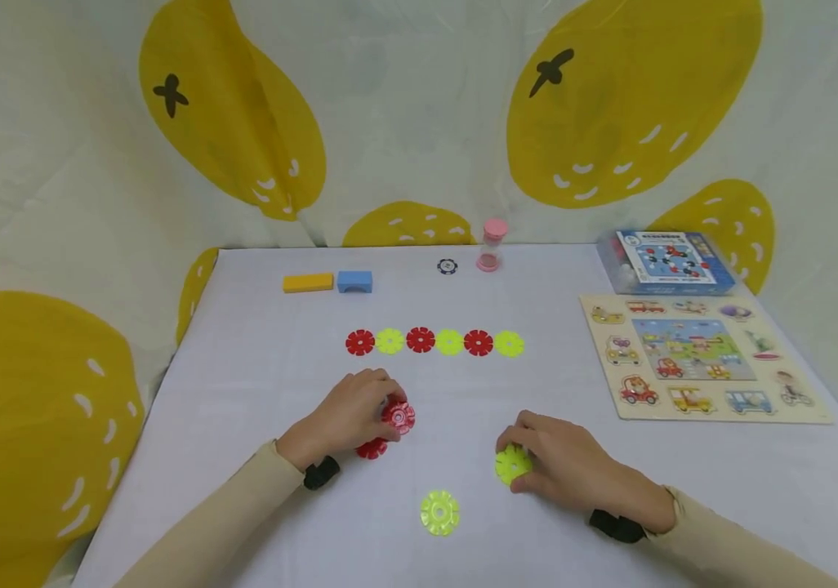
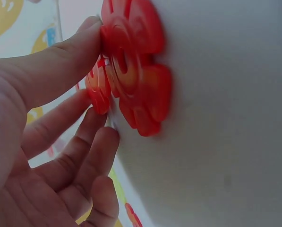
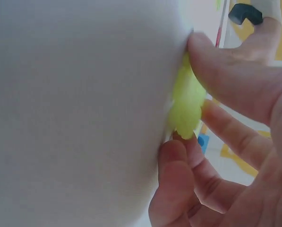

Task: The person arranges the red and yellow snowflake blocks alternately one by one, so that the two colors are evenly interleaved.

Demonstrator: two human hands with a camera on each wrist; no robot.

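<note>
My left hand [image 1: 349, 415] pinches a red notched plastic disc [image 1: 398, 416] between thumb and fingers, close over the table. A second red disc [image 1: 372, 448] lies partly hidden below that hand; in the left wrist view a smaller red disc [image 2: 98, 90] shows behind the nearer one. To the right, my right hand [image 1: 566, 461] grips a yellow-green notched disc [image 1: 512, 465] by its edges, with fingertips right at the tabletop. Another yellow-green disc [image 1: 439, 513] lies flat between the hands, nearer the front.
Ahead of the hands runs a row of alternating red and yellow-green discs [image 1: 421, 340]. Farther back are a yellow block [image 1: 308, 282], a blue arched block [image 1: 355, 282], a patterned round chip [image 1: 447, 266] and a pink sandglass [image 1: 488, 260]. A wooden picture puzzle [image 1: 691, 359] and a boxed set [image 1: 665, 261] occupy the right.
</note>
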